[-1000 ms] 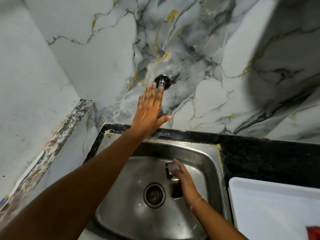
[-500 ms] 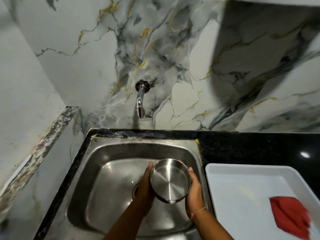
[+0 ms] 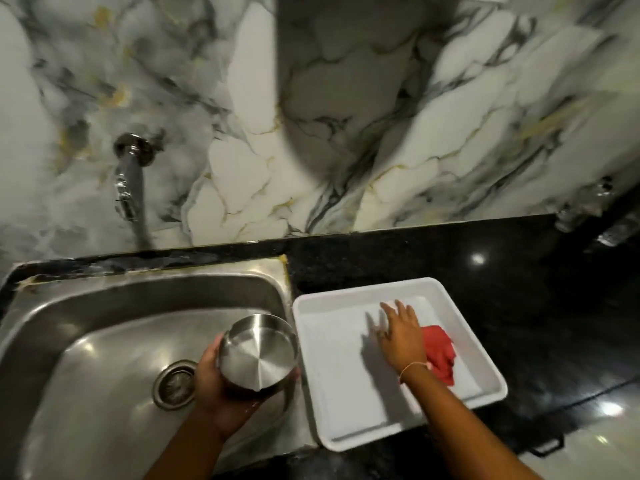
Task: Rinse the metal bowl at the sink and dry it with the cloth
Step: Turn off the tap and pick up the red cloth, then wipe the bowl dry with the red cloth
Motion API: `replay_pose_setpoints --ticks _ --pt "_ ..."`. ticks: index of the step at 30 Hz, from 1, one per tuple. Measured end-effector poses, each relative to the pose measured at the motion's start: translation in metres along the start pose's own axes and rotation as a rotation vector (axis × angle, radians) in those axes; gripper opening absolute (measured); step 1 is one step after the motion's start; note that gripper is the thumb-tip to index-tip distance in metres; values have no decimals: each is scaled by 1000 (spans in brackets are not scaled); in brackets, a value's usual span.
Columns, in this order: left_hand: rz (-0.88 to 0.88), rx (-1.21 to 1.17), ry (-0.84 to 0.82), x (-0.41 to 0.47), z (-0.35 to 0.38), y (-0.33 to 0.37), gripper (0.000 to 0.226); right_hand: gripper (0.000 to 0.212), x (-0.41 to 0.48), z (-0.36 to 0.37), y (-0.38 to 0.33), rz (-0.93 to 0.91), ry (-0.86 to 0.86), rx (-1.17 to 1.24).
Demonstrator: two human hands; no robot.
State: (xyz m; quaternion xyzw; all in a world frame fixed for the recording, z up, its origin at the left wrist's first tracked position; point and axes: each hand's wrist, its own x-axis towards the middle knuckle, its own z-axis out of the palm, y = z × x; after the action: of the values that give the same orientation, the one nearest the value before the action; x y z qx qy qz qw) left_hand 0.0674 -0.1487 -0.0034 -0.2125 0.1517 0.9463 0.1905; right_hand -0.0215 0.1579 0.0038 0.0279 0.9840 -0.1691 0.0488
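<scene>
Your left hand (image 3: pixel 221 389) grips the metal bowl (image 3: pixel 258 355): fingers curled under and around its left and lower side, thumb on the near wall. The bowl is tilted on its side, mouth turned up and toward you, so the flat inner bottom with its fine radial brush marks faces the camera. The axis through mouth and base runs from you down and away into the basin; the rim's far edge sits higher than the near edge. The bowl is held above the right part of the sink (image 3: pixel 104 306), just beside the sink's right wall and to the right of the drain (image 3: pixel 175 382), not touching the basin floor as far as can be seen.

Your right hand (image 3: pixel 401 336) is open, fingers spread and extended, palm down over the white tray (image 3: pixel 457 299). It holds nothing. The heel and wrist side overlaps the left edge of the red cloth (image 3: pixel 440 355); whether skin touches cloth cannot be told. A thin bracelet (image 3: pixel 412 368) circles that wrist.

The cloth lies crumpled in the tray's right half. The tray sits on the black counter (image 3: pixel 519 289), its left rim just beside the sink's right edge. The tap (image 3: pixel 130 188) projects from the marbled wall (image 3: pixel 346 116) above the sink's rear, well left of the bowl. The frame is motion-blurred, most at the wall.
</scene>
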Motion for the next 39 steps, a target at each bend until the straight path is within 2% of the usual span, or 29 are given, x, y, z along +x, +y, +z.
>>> replay_pose_setpoints --ticks 3,6,9,11,13,15,17,20,24,26,27,29,31,33,36,38,39 --pt "18 15 32 6 0 -10 49 65 22 -19 78 117 -217 -183" --pt "-9 0 25 10 1 -18 55 78 43 -21 116 113 -426 -276" --pt "-22 -31 40 13 6 -24 75 85 61 -17 127 101 -436 -444" --pt "-11 -50 42 15 7 -27 74 81 70 -15 131 108 -414 -564" --pt "-30 -50 17 15 7 -29 67 71 68 -16 133 114 -414 -582" --pt "-41 -43 18 16 7 -32 66 54 59 -22 130 109 -406 -424" --pt "-61 -40 5 15 8 -34 71 38 44 -27 122 98 -362 -90" --pt "-81 -21 -42 14 8 -35 66 33 10 -40 84 47 -282 396" --pt "-61 74 -18 11 13 -32 60 39 -41 -69 -15 -146 -186 791" --pt "-59 122 -8 10 19 -30 65 37 -63 -77 -68 -243 -145 787" --pt "-55 140 -8 9 22 -29 68 34 -70 -76 -92 -289 -123 699" --pt "-25 196 -14 8 30 -29 67 31 -78 -61 -130 -428 -14 342" --pt "-10 256 -37 4 39 -27 49 27 -81 -40 -159 -485 41 105" --pt "-16 306 -46 -1 41 -23 33 21 -83 -24 -175 -428 17 161" --pt "-7 356 9 -5 26 -9 40 29 -91 -17 -180 -331 -167 428" --pt "-12 315 29 -5 13 0 56 38 -96 -19 -174 -455 -368 472" --pt "-21 298 28 -7 10 4 61 39 -95 -20 -169 -562 -416 371"
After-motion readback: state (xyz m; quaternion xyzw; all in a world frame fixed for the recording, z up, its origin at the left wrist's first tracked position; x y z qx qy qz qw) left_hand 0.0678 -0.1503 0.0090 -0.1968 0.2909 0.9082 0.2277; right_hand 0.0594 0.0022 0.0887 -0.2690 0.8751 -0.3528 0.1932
